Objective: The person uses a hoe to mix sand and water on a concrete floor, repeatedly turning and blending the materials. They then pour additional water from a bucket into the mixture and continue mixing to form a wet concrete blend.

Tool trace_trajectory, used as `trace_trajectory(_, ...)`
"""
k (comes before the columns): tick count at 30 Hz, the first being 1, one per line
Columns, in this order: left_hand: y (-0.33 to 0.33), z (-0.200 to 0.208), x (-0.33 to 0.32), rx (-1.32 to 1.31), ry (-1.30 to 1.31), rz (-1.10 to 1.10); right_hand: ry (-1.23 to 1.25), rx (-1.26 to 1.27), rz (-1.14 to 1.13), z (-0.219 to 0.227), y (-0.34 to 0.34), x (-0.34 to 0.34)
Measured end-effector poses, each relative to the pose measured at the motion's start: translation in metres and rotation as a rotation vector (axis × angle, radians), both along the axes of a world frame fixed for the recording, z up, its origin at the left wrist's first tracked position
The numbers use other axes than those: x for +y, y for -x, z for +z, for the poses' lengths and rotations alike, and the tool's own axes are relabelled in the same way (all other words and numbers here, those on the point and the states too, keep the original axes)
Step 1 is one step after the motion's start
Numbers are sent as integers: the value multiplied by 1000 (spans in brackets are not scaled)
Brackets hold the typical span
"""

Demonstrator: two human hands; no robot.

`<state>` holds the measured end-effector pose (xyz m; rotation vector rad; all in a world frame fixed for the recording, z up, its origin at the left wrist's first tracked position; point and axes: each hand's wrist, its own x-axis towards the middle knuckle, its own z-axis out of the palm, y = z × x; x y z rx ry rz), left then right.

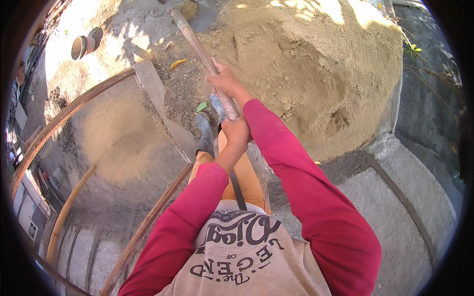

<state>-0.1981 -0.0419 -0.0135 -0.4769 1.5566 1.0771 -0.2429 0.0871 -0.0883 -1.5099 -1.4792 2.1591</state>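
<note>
Both my hands grip the long wooden handle of a hoe, which slants up and left across the ground. My left hand is closed round the near end of the handle, in front of my waist. Farther along it, my right hand is wrapped round the handle. At the far end a grey flat blade shows in part, beside a little sand. A large heap of brown sand lies to the right of the handle, with a hollow dug into its near side.
At left leans a framed wire mesh screen, sand showing behind it, with a curved wooden pole beside it. A bucket lies tipped at far left. A low concrete ledge and a grey wall stand at right.
</note>
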Motion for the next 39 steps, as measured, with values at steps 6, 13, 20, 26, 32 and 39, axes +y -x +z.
trace_trajectory(6,-61,-22,-37,-459,195,-126,292,-397,-180,-75,-123,-75)
trace_trajectory(13,-75,-13,-36,-717,141,-11,274,-561,-145,-59,-141,-78)
trace_trajectory(20,-103,62,-2,-678,39,-142,456,-294,-234,29,-177,-31)
trace_trajectory(26,-89,165,32,-560,7,-331,658,-155,-557,89,-223,-19)
trace_trajectory(32,-28,202,56,-354,-12,-804,643,47,-953,105,-228,-11)
trace_trajectory(39,102,288,18,-169,-184,-1417,373,-117,-1180,43,-245,35)
